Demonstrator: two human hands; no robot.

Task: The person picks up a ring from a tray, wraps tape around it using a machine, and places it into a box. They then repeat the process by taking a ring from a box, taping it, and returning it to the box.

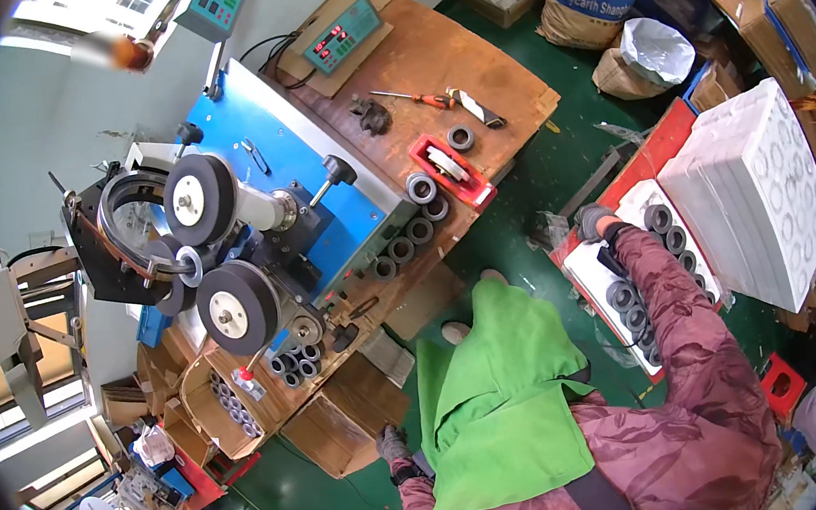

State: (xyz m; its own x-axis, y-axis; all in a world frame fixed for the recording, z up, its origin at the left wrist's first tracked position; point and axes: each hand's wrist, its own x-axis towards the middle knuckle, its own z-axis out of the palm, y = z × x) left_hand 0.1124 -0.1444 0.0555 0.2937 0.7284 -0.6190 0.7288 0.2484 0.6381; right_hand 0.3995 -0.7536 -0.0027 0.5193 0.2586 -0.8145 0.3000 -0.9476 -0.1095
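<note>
My right hand [593, 222], in a grey glove, reaches to the far left corner of a white foam tray [586, 270]. Its fingers curl in, and what they hold is hidden. Dark grey rings [659, 218] stand in the tray in two rows, one on either side of my forearm. My left hand [391, 444], also gloved in grey, hangs low beside the edge of an open cardboard box [332, 427]; its fingers are too small and dark to read.
A winding machine [293, 218] with black rollers stands on the wooden bench [497, 63]. More rings [399, 249] line the bench's front edge, near a red tape dispenser [449, 172] and a screwdriver [415, 99]. Stacked white foam trays [749, 201] rise at the right.
</note>
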